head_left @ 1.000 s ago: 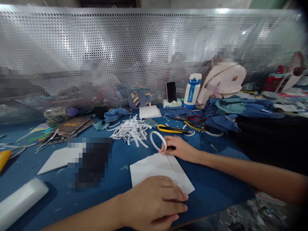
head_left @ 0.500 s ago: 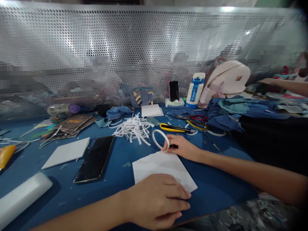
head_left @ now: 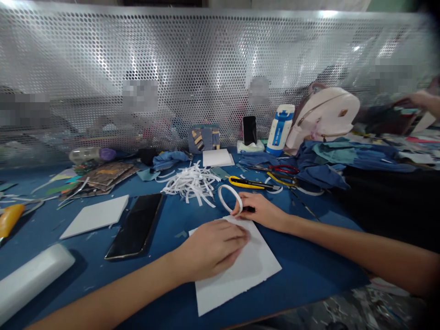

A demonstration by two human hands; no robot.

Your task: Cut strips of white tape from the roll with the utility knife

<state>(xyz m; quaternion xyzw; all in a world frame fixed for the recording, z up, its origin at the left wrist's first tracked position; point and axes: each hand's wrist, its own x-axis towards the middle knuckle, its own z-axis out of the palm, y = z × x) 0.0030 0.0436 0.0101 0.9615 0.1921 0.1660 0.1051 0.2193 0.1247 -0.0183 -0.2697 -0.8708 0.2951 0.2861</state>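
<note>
A white sheet of paper [head_left: 237, 270] lies at an angle near the table's front edge. My left hand [head_left: 213, 250] rests over its upper left part, fingers stretched forward and close together; the fingertips are a little blurred. At the paper's far edge, my right hand [head_left: 256, 210] pinches a narrow white roll of tape [head_left: 231, 200], which stands upright on its rim. Something small and black shows under the right palm, too little of it to name. Beyond the roll lies a yellow and black utility knife [head_left: 250, 183], and to its left a heap of white paper strips [head_left: 192, 183].
On the left lie a black phone [head_left: 135, 227], a white stack of paper [head_left: 96, 216] and a long white case [head_left: 34, 279]. Scissors [head_left: 283, 169], blue cloth [head_left: 357, 153], a bottle [head_left: 280, 130] and a backpack [head_left: 328, 114] are farther back. A perforated metal screen [head_left: 206, 55] borders the table.
My left hand has slid up and left over the paper, uncovering its near part and front edge. The right hand keeps the tape roll in place. At far right, another person's arm has moved.
</note>
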